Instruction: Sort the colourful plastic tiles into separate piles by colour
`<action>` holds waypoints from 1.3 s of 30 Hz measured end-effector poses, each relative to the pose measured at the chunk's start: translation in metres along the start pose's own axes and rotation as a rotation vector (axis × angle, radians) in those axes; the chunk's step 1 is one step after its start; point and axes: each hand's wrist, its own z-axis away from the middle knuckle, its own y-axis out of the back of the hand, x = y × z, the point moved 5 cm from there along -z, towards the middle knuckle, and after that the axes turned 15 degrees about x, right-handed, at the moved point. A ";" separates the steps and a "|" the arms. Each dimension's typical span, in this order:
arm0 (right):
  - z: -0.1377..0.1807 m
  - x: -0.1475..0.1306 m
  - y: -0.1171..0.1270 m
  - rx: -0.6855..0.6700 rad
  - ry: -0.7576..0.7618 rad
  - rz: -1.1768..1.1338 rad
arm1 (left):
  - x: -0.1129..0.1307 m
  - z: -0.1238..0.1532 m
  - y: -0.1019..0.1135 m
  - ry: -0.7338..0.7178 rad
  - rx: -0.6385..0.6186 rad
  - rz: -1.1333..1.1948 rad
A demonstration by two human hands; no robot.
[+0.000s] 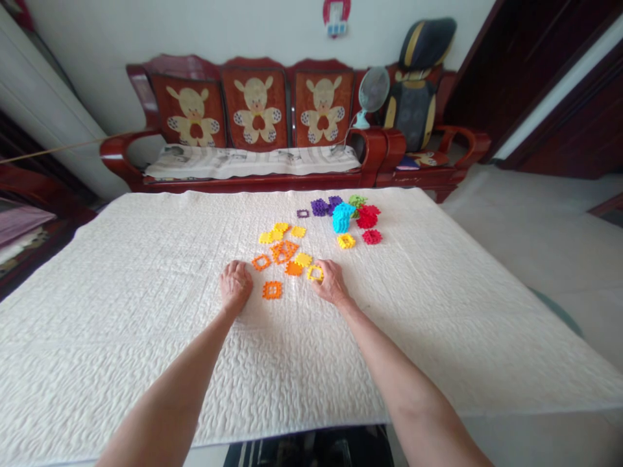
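My right hand (pixel 331 283) is closed at the edge of a yellow open-centred interlocking tile (pixel 315 273), thumb and fingers gripping its right side near the cloth. My left hand (pixel 236 284) rests on the cloth with its fingers curled under; whatever is beneath them is hidden. Between the hands lie an orange square tile (pixel 272 290), an orange frame tile (pixel 261 262), a solid orange tile (pixel 293 268) and a solid yellow tile (pixel 303 259). Just beyond is a group of orange triangular pieces (pixel 283 251), with several yellow tiles (pixel 277 233) behind it.
Stacks of purple (pixel 320 207), light blue (pixel 341 219), red (pixel 367 216) and green tiles (pixel 357 200) stand farther back to the right. A yellow stack (pixel 346 241) sits in front of them. White quilted cloth (pixel 146 279) covers the table. Behind it is a wooden sofa (pixel 374 155) with a fan (pixel 374 91).
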 end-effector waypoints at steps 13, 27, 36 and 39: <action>0.000 0.002 -0.001 0.022 0.020 -0.033 | 0.001 0.000 0.000 0.007 -0.001 0.000; 0.000 -0.006 0.003 0.057 -0.037 0.285 | 0.001 0.000 0.000 0.028 -0.005 0.013; -0.002 -0.009 0.004 0.047 0.010 0.259 | 0.003 0.000 0.003 0.028 -0.008 0.032; -0.002 -0.009 0.004 0.041 0.009 0.263 | 0.004 0.000 0.004 0.032 -0.011 0.035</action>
